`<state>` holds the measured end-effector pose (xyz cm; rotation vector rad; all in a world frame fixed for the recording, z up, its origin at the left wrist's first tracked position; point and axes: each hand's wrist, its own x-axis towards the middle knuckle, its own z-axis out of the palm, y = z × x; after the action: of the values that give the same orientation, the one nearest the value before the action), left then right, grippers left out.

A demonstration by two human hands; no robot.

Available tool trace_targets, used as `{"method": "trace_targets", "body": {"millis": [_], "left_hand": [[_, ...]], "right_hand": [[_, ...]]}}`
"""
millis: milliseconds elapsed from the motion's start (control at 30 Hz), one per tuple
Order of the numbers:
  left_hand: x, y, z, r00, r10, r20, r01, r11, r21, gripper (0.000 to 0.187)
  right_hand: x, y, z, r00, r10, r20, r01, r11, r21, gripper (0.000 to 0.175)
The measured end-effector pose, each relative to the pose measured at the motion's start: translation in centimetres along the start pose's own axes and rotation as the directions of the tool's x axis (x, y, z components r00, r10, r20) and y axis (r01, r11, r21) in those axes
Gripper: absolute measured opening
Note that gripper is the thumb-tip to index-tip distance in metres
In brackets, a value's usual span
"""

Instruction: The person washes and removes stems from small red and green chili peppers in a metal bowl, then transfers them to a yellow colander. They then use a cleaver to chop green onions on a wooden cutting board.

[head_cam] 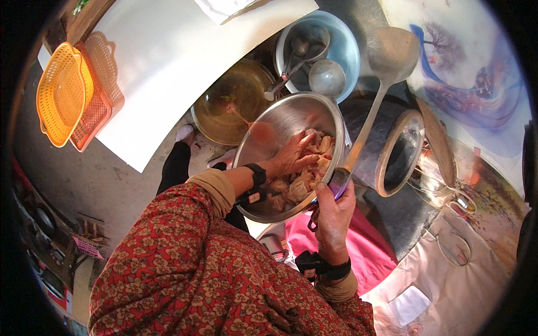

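A stainless steel bowl (273, 117) is tilted in front of my body. Pieces of raw meat (300, 187), which look like cut chicken, lie along its lower right side. My left hand (296, 155) reaches into the bowl, fingers spread, its fingertips on the meat. At the bowl's near right rim, my right hand (336, 206) grips the handle of a long metal wok spatula (372, 109). Its thumb lies close to the rim; whether it also holds the bowl is hard to tell. The spatula's broad blade points away, up and to the right.
Beyond the bowl stand a light blue basin (351, 54) with ladles (328, 77) and a wide round vessel (214, 113) of yellowish liquid. A wooden-rimmed round vessel (384, 168) is at right. Yellow (63, 96) and orange-red baskets (94, 113) rest by a white tabletop (147, 84). Pink fabric (361, 248) lies below.
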<state>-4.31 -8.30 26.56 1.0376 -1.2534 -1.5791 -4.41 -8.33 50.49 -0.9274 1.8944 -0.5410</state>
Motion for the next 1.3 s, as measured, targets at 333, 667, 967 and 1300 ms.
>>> {"method": "trace_targets", "body": {"millis": [333,667,967,1300], "left_hand": [[-0.3,-0.2,-0.4,0.994,0.08,-0.074,-0.081,0.997,-0.011,0.083],[-0.6,1.1,-1.4,0.989,0.056,-0.137,-0.07,0.992,-0.1,0.082],[-0.7,1.8,-2.0,0.977,0.085,-0.197,-0.11,0.987,-0.12,0.079],[-1.3,1.3,-2.1,0.992,0.086,-0.093,-0.115,0.922,-0.37,0.073]], "right_hand": [[-1.0,-1.0,1.2,1.0,-0.01,0.029,0.01,1.0,-0.019,0.019],[-1.7,-2.0,2.2,0.998,-0.023,0.055,0.027,0.997,-0.076,0.017],[-2.3,-2.4,3.0,0.995,-0.07,0.071,0.077,0.991,-0.109,0.016],[-3.2,-2.4,4.0,0.988,-0.135,0.078,0.146,0.978,-0.151,0.015]]}}
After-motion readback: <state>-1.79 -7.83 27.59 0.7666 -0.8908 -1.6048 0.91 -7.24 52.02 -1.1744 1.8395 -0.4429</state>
